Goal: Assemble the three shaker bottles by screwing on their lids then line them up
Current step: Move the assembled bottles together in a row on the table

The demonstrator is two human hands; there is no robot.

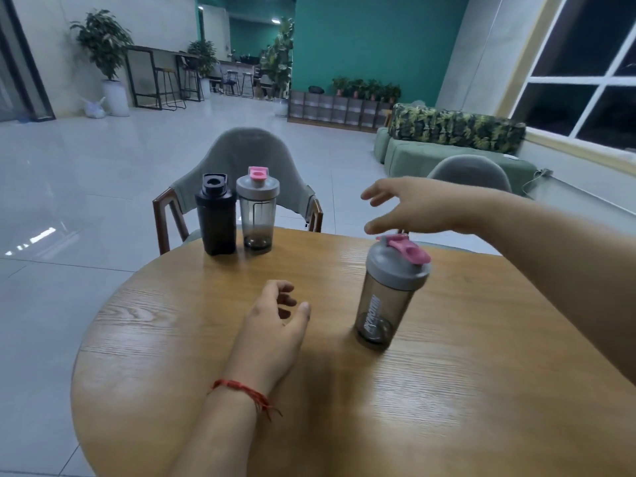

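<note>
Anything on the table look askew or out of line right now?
Yes. The near bottle stands apart from the black bottle and far clear bottle, which sit side by side at the far edge. It also appears tilted, under the open right hand.

Round wooden table [447,390], grey chair [241,149] behind it; green sofa [430,156], potted plants [103,39], dark window [585,63]

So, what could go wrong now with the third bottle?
The near shaker bottle stands apart from the black bottle and clear bottle. The right hand hovers open over its pink cap, so a careless reach might tip it. The two far bottles stand close to the table edge; a hard push could knock them off.
</note>
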